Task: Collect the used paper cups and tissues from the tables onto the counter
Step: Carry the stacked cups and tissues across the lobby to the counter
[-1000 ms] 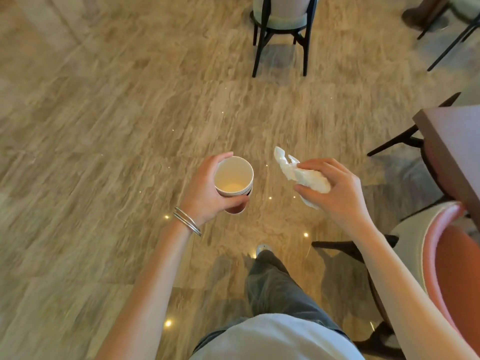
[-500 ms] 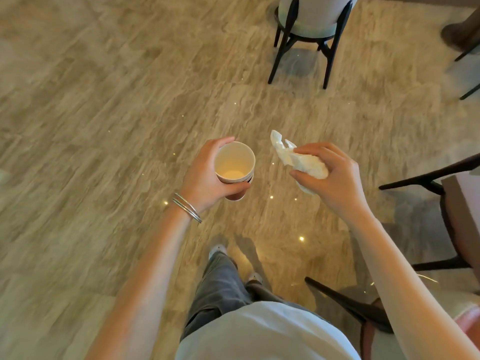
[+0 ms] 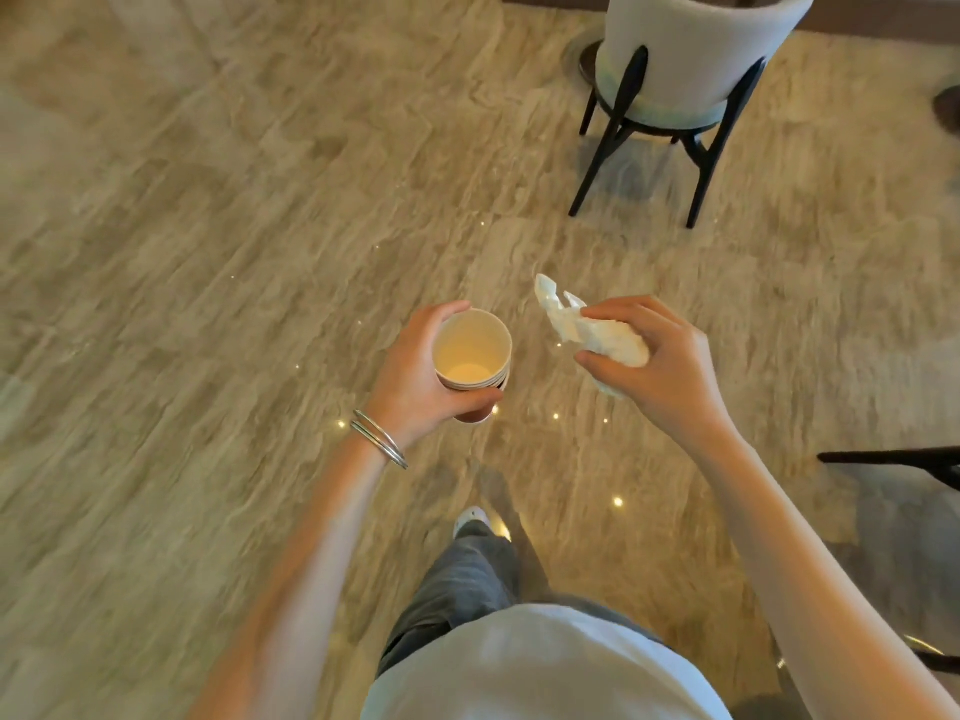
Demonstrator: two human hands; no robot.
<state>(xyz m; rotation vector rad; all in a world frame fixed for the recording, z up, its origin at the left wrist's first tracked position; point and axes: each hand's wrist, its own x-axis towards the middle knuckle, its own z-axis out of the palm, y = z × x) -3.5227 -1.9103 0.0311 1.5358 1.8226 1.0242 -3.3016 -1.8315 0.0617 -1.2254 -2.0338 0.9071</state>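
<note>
Paper is filling both your hands in the head view, so I am judging the picking-up done for these items. No counter is showing, and the carrying and setting down are remaining. Your left hand (image 3: 415,376) is curling its fingers and thumb round a nested stack of cups (image 3: 472,353), held upright over the floor (image 3: 208,252). I am counting about three rims, though blur is making that unsure. Your right hand (image 3: 660,366) is pinching one crumpled tissue (image 3: 597,332) between thumb and bent fingers, just beside the cups, not touching. One chair (image 3: 691,54) is standing ahead.
</note>
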